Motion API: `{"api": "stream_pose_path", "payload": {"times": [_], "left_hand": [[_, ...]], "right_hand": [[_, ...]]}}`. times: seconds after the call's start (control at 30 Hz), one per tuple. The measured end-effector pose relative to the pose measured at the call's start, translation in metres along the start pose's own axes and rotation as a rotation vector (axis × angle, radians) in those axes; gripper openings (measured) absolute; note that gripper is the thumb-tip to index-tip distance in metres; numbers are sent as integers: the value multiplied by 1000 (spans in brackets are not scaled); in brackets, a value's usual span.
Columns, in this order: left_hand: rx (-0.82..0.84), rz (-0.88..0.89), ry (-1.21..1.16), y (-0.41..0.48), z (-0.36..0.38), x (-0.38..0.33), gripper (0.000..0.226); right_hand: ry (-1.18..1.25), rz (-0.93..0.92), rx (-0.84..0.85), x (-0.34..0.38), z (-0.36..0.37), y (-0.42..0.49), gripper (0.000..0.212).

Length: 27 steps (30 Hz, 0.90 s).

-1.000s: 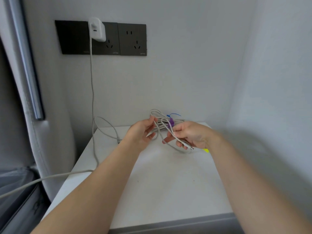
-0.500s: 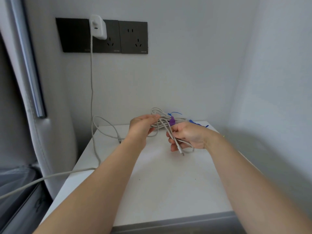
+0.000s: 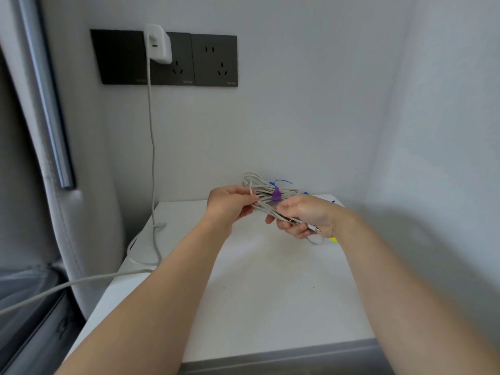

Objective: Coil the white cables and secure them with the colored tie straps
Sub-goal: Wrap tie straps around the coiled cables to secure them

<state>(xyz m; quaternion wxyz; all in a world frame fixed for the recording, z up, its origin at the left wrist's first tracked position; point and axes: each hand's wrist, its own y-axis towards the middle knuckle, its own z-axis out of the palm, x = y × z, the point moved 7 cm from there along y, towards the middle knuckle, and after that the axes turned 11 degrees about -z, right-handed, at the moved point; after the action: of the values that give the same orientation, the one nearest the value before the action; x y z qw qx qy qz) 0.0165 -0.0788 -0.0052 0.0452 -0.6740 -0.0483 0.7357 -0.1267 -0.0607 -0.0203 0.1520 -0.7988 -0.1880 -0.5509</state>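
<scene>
**Light, limp cable hank held at both ends above the table**

The flat white tabletop [image 3: 243, 307] lies under both hands. A separate white charger lead [image 3: 151, 147] runs down to it from the black wall socket panel [image 3: 121, 58]. In the air over the table's far side is the bundle of thin white cables [image 3: 266, 191], looped into a long flat hank. It looks light and floppy with a little spring, so loops would likely slide loose unless it is held near the middle where the strands gather.

The left hand [image 3: 230, 203] pinches strands at the hank's left end between thumb and fingertips. The right hand [image 3: 305, 216] has its fingers curled round the strands at the right end, with a slack loop sagging below. A small purple tie strap [image 3: 276, 195] cinches the middle. A thin blue tie strap [image 3: 282, 181] shows just behind the bundle. A metal-tipped connector [image 3: 315, 228] pokes out past the right palm.
</scene>
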Motion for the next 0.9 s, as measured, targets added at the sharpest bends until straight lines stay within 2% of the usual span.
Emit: {"api": "stream_pose_path", "payload": {"times": [0.1, 0.2, 0.27, 0.33, 0.4, 0.6, 0.77, 0.9], "left_hand": [[-17, 40, 160, 0, -1, -3, 11], [-141, 238, 263, 1, -7, -14, 5], [-171, 387, 351, -1, -6, -21, 25], [-67, 464, 420, -2, 4, -22, 51], [41, 462, 449, -4, 12, -18, 54], [110, 450, 380, -2, 16, -14, 16], [78, 446, 357, 4, 17, -14, 25], [15, 387, 410, 9, 13, -8, 23]], "right_hand": [[-39, -19, 15, 1, -2, -3, 30], [-30, -40, 9, 2, -4, -4, 32], [-5, -61, 6, 3, -6, -4, 33], [43, -82, -8, 5, -9, -5, 33], [105, -103, -17, 5, -11, -5, 33], [285, -235, -63, 14, -16, -5, 33], [480, -360, -155, 24, -28, -7, 30], [592, -393, -279, 25, -38, -9, 32]]}}
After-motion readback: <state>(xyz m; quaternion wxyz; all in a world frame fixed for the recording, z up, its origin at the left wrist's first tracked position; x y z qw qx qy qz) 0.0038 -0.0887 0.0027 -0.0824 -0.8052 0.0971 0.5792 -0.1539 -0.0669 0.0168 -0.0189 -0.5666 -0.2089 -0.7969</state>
